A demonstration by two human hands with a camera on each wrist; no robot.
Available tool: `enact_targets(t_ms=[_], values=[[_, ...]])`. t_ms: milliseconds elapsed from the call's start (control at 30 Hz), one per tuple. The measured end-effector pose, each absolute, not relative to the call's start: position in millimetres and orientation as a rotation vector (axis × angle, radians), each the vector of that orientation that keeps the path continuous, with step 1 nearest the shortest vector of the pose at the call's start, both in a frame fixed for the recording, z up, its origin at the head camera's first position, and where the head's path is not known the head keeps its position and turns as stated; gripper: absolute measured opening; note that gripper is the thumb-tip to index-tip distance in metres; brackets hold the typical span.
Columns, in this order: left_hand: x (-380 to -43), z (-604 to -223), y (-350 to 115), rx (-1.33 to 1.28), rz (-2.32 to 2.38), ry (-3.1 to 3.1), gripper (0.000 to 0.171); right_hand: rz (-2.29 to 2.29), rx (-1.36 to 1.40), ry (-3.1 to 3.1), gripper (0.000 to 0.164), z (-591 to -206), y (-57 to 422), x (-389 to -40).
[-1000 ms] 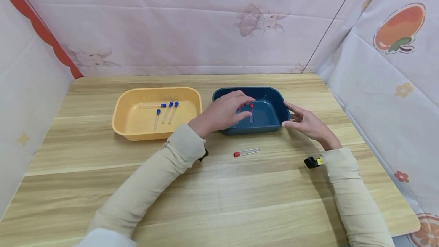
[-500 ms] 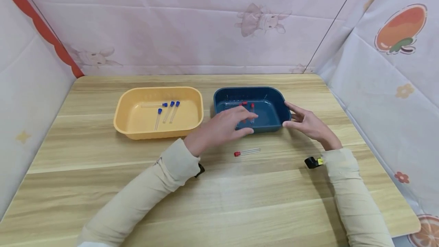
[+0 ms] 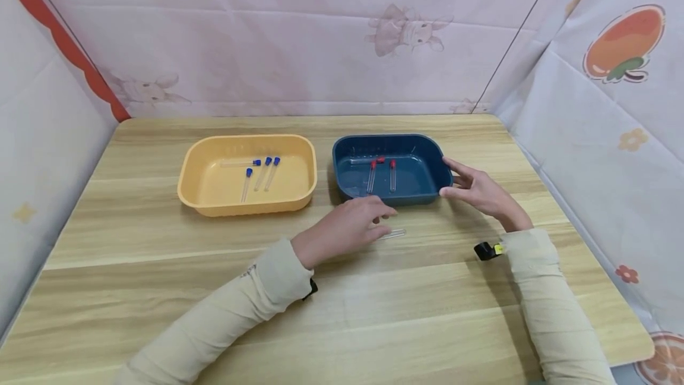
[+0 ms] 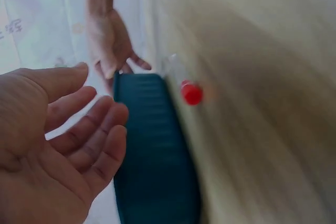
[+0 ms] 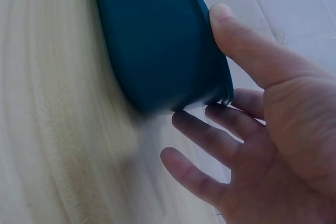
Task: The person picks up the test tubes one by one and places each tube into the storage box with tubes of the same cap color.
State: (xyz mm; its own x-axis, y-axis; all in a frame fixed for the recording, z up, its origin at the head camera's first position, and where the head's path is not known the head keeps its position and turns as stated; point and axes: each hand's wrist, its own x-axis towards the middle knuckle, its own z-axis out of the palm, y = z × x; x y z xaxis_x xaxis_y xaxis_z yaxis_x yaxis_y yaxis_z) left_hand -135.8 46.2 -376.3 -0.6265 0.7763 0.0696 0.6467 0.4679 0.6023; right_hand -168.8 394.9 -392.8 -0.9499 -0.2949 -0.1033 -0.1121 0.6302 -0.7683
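My left hand (image 3: pixel 342 230) hovers over the table in front of the dark blue bin (image 3: pixel 411 199), fingers loosely bent with nothing between them. Just under its fingertips lies a test tube (image 3: pixel 396 233); the hand hides its capped end in the head view, but its red cap (image 4: pixel 192 94) shows in the left wrist view. Inside the bin are three red-capped test tubes (image 3: pixel 393 177). My right hand (image 3: pixel 481 195) rests spread against the bin's right end, with the thumb (image 5: pixel 223 17) touching near the rim and the fingertips along the end wall.
To the left of the blue bin stands a yellow bin (image 3: pixel 192 204) holding several blue-capped test tubes (image 3: pixel 247 185). Both bins are on a wood-grain table (image 3: pixel 374 314), with a printed cloth (image 3: pixel 320 46) hanging behind it and at its sides.
My left hand has drawn back out of the blue bin toward me, down over the test tube on the table. The right hand has stayed at the bin's end.
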Motion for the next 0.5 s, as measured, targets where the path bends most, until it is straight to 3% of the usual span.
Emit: enact_targets(t_ms=[500], values=[[-128.4,-397.7,64.0,1.202,0.595,2.597,0.039,-1.214,-0.339,2.627,0.081,-394.9,397.3,-171.2]])
